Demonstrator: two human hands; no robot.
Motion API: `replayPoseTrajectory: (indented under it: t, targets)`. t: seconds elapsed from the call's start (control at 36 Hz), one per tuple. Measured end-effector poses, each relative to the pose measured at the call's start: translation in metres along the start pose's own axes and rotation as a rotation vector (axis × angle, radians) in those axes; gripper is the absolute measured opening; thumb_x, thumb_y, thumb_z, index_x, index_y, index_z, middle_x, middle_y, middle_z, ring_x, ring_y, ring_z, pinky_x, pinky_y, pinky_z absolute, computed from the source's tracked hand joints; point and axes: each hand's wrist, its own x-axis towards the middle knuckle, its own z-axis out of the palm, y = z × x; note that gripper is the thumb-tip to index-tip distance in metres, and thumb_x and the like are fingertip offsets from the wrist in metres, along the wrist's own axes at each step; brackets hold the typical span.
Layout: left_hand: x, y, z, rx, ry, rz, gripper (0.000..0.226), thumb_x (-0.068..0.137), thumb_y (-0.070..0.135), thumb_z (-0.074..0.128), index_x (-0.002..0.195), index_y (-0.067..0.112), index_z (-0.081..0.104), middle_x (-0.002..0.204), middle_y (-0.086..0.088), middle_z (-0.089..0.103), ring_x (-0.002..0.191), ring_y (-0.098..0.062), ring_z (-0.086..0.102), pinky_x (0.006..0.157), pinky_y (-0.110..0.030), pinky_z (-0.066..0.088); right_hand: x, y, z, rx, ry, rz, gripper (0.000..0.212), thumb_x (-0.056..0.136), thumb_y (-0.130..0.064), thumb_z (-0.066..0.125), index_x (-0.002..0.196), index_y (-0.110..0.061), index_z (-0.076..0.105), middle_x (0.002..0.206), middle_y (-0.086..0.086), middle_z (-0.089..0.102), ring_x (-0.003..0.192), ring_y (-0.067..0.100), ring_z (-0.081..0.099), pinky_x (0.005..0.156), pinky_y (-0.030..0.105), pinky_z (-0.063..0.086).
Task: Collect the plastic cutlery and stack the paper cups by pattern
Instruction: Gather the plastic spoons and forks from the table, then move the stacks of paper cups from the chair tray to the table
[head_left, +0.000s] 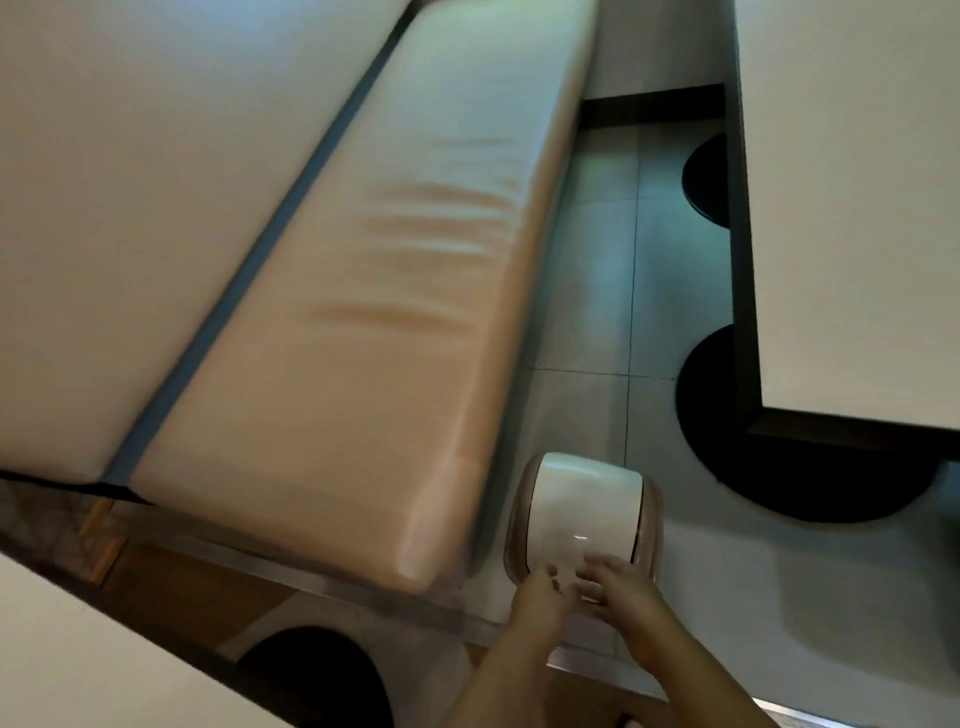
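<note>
Head view, blurred: my left hand (540, 597) and right hand (618, 584) meet at lower centre on a rounded white-and-tan device (584, 509), fingers curled against it; grip unclear. Peach padded bench (363, 312) upper left. No cups or cutlery seen.

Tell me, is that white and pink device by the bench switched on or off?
Cannot tell. The white device shows only a faint mark on its front, and both hands touch its near edge in a blurred frame.
</note>
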Motion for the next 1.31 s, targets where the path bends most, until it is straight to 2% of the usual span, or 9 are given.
replayPoseTrajectory:
  t: [0.06, 0.19, 0.28, 0.36, 0.47, 0.64, 0.89, 1.11, 1.31]
  targets:
    - [-0.016, 0.002, -0.005, 0.003, 0.013, 0.011, 0.046, 0.097, 0.02, 0.046, 0.14, 0.008, 0.035, 0.14, -0.011, 0.047, 0.127, -0.021, 0.047, 0.1, -0.023, 0.038, -0.015, -0.007, 0.006, -0.133, 0.002, -0.04, 0.029, 0.095, -0.01, 0.046, 0.124, -0.008, 0.053, 0.119, 0.014, 0.058, 0.099, 0.023, 0.058, 0.092, 0.037, 0.049]
    - [-0.065, 0.017, -0.04, -0.021, 0.137, 0.141, 0.033, 0.095, 0.013, 0.045, 0.127, 0.007, 0.049, 0.117, -0.004, 0.057, 0.109, -0.014, 0.054, 0.08, -0.016, 0.038, -0.07, -0.041, 0.032, -0.35, -0.1, -0.259, 0.02, 0.092, -0.005, 0.05, 0.109, -0.012, 0.058, 0.101, 0.007, 0.063, 0.088, 0.016, 0.059, 0.059, 0.01, 0.044]
    - [-0.098, 0.025, -0.063, -0.069, 0.242, 0.214, 0.024, 0.094, 0.004, 0.041, 0.11, 0.01, 0.058, 0.096, 0.006, 0.057, 0.098, -0.01, 0.056, 0.079, -0.011, 0.04, -0.102, -0.065, 0.05, -0.461, -0.135, -0.38, 0.018, 0.088, -0.003, 0.054, 0.097, -0.019, 0.059, 0.088, -0.001, 0.065, 0.089, 0.017, 0.062, 0.068, 0.015, 0.049]
    - [-0.14, 0.033, -0.097, -0.04, 0.38, 0.252, 0.027, 0.097, 0.006, 0.038, 0.119, 0.008, 0.053, 0.117, -0.002, 0.056, 0.114, -0.016, 0.054, 0.086, -0.008, 0.033, -0.143, -0.089, 0.072, -0.598, -0.157, -0.517, 0.026, 0.086, -0.002, 0.056, 0.088, -0.028, 0.058, 0.093, -0.001, 0.069, 0.094, 0.016, 0.063, 0.082, 0.024, 0.047]
    - [-0.199, 0.037, -0.148, -0.047, 0.497, 0.27, 0.04, 0.098, 0.031, 0.034, 0.128, 0.01, 0.048, 0.133, -0.012, 0.05, 0.123, -0.023, 0.05, 0.101, -0.026, 0.034, -0.196, -0.122, 0.106, -0.71, -0.207, -0.678, 0.022, 0.088, -0.004, 0.054, 0.1, -0.022, 0.06, 0.098, 0.0, 0.067, 0.093, 0.012, 0.061, 0.074, 0.012, 0.041]
    - [-0.274, 0.015, -0.212, 0.213, 0.714, 0.15, 0.043, 0.098, 0.023, 0.041, 0.139, 0.011, 0.034, 0.143, -0.011, 0.039, 0.13, -0.027, 0.04, 0.105, -0.039, 0.035, -0.26, -0.145, 0.169, -0.956, -0.284, -0.94, 0.031, 0.093, -0.009, 0.049, 0.123, -0.014, 0.052, 0.123, 0.004, 0.058, 0.095, 0.006, 0.051, 0.074, 0.007, 0.033]
    - [-0.379, -0.07, -0.269, 0.318, 0.928, -0.072, 0.061, 0.1, 0.029, 0.038, 0.151, 0.015, 0.007, 0.16, -0.007, -0.005, 0.147, -0.031, -0.007, 0.116, -0.055, 0.006, -0.352, -0.126, 0.27, -1.44, -0.328, -1.214, 0.049, 0.094, -0.032, 0.045, 0.139, -0.013, 0.035, 0.146, 0.006, 0.033, 0.128, 0.024, 0.04, 0.103, 0.035, 0.037]
    - [-0.457, -0.149, -0.283, 0.269, 1.085, -0.298, 0.066, 0.099, 0.035, 0.04, 0.15, 0.013, 0.006, 0.159, -0.013, -0.004, 0.145, -0.037, -0.007, 0.114, -0.059, 0.009, -0.428, -0.081, 0.342, -1.664, -0.488, -1.39, 0.062, 0.097, -0.042, 0.037, 0.149, -0.024, 0.009, 0.158, 0.004, -0.001, 0.145, 0.03, -0.001, 0.115, 0.048, 0.017]
    - [-0.517, -0.211, -0.269, 0.035, 1.08, -0.455, 0.067, 0.1, 0.034, 0.037, 0.151, 0.013, 0.0, 0.159, -0.015, -0.008, 0.145, -0.038, -0.01, 0.115, -0.059, 0.009, -0.476, -0.031, 0.381, -1.817, -0.604, -1.487, 0.063, 0.097, -0.045, 0.037, 0.148, -0.026, 0.007, 0.158, 0.004, -0.006, 0.144, 0.034, -0.007, 0.113, 0.05, 0.01]
